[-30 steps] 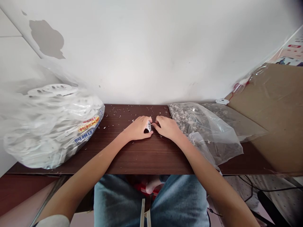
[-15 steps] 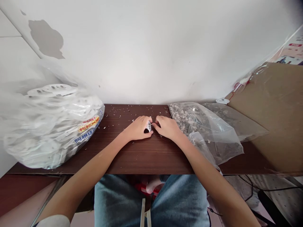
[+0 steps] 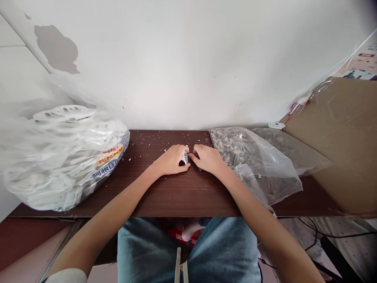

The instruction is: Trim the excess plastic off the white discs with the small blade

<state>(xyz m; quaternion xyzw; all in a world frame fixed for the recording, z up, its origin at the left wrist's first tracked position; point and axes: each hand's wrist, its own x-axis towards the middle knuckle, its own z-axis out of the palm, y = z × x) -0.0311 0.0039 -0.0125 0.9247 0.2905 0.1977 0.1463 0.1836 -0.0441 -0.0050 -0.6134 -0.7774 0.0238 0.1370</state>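
Observation:
Between the curled thumb and fingers of my left hand [image 3: 174,160] is a small white plastic piece [image 3: 185,157] with dark slots, held over the brown table. My right hand [image 3: 206,158] is closed, its thumb and index fingertips beside the right edge of that piece; whatever they pinch is too small to make out. Tiny white scraps lie on the table around and behind both hands. To the left sits a large clear bag [image 3: 67,157] full of white plastic pieces. A clear bag [image 3: 235,145] holding many small greyish bits lies right of my right hand.
The brown table [image 3: 188,196] meets a white wall [image 3: 188,70] at its back edge. A cardboard box [image 3: 347,137] under clear plastic stands at the right, with a white oval piece [image 3: 277,125] beside it. Black cables hang below the table at the right.

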